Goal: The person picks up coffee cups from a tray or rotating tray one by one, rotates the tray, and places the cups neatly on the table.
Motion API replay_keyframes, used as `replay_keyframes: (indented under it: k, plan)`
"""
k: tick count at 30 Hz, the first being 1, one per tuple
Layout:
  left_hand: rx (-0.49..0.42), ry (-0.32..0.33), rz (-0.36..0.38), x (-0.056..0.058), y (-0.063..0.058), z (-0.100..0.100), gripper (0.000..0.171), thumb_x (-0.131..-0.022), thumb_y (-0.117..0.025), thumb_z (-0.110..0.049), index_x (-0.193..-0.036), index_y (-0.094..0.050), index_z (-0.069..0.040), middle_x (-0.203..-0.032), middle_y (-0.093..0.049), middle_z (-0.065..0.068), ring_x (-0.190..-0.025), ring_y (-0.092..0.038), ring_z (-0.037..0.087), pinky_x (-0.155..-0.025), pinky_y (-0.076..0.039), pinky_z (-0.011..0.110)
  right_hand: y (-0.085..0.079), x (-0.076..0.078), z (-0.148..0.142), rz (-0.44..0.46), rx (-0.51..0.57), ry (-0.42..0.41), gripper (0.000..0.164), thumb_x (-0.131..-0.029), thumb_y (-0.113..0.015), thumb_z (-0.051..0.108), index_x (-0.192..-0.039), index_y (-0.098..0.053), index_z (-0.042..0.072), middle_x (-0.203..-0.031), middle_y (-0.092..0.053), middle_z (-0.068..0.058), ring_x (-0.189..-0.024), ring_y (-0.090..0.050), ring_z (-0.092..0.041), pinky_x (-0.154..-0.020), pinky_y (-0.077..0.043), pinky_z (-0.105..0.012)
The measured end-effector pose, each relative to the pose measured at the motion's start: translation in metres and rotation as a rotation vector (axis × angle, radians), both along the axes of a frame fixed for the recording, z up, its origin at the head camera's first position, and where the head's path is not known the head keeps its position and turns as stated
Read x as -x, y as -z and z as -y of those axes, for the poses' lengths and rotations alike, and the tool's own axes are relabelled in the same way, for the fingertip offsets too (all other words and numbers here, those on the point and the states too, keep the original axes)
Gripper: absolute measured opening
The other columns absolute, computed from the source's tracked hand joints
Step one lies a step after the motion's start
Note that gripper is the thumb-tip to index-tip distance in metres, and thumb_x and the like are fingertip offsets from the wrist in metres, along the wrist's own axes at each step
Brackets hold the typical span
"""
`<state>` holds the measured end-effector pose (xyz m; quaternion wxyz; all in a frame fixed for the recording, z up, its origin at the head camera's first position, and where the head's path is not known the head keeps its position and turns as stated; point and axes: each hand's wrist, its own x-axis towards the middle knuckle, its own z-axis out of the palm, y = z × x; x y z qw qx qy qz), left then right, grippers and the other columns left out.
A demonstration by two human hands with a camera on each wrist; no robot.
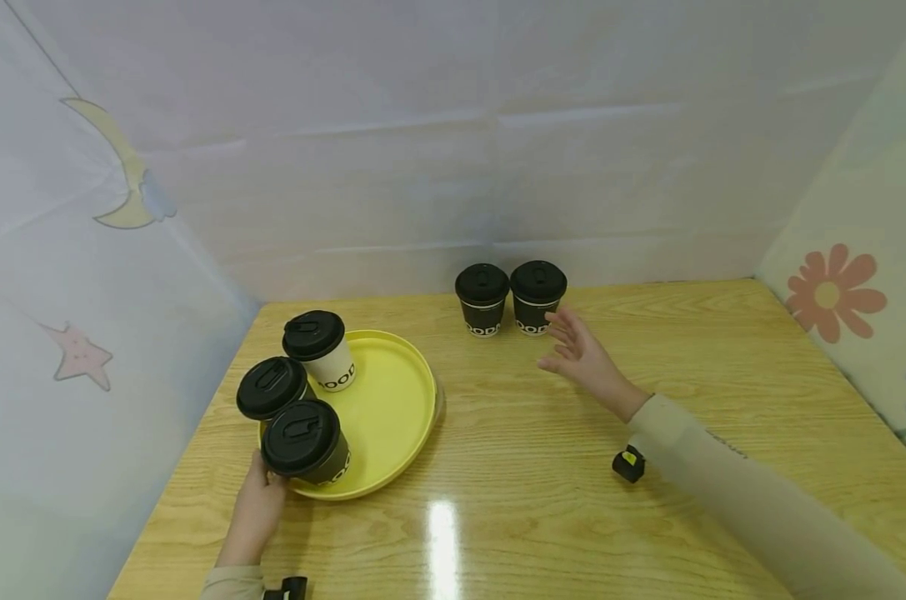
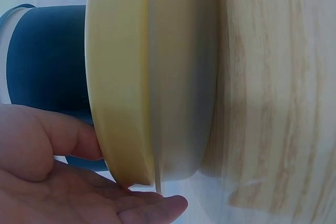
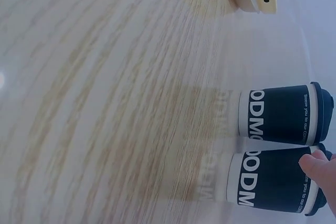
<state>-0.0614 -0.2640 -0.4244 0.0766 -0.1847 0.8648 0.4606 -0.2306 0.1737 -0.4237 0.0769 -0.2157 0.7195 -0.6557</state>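
Note:
A round yellow tray (image 1: 392, 417) on a pale base bears three lidded paper cups at its left side: a white cup (image 1: 332, 367), a cup behind the front one (image 1: 272, 387), and a dark cup (image 1: 306, 446) in front. My left hand (image 1: 259, 504) grips the tray's near-left edge; in the left wrist view its thumb (image 2: 76, 137) lies against the rim, fingers below. Two black paper cups with black lids stand side by side at the back, a left one (image 1: 483, 300) and a right one (image 1: 537, 296). My right hand (image 1: 583, 358) is just right of the latter, fingers loosely bent, holding nothing.
The wooden table (image 1: 513, 467) ends at a pale cloth wall (image 1: 392, 167) behind the black cups. More cloth hangs at both sides. A small black device (image 1: 628, 464) is at my right wrist, another (image 1: 293, 588) at my left.

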Motion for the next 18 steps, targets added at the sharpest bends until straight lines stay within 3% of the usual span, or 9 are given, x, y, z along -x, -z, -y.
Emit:
replay_keyframes:
  k: [9,18]
  plan:
    - [0.02,-0.004,-0.026,-0.001,0.0,-0.001,0.046,-0.101,-0.032,-0.008,-0.142,-0.02,0.012,-0.148,-0.018,0.04,-0.139,-0.008,0.054,-0.109,-0.013,0.067,0.003,-0.002,0.009,0.006,0.038,-0.036,0.09,-0.092,-0.064,0.0,-0.153,0.001,-0.003,-0.158,-0.012,-0.024,-0.143,-0.015,-0.044,-0.115,-0.016,-0.054]
    - [-0.013,-0.007,-0.012,-0.002,-0.002,-0.002,0.059,-0.102,-0.032,-0.009,-0.151,-0.004,0.011,-0.153,-0.006,0.038,-0.14,-0.001,0.053,-0.11,-0.01,0.066,0.004,-0.006,0.017,-0.004,0.072,-0.071,0.09,-0.092,-0.066,0.002,-0.153,0.001,-0.005,-0.157,-0.011,-0.027,-0.142,-0.015,-0.046,-0.114,-0.015,-0.056]
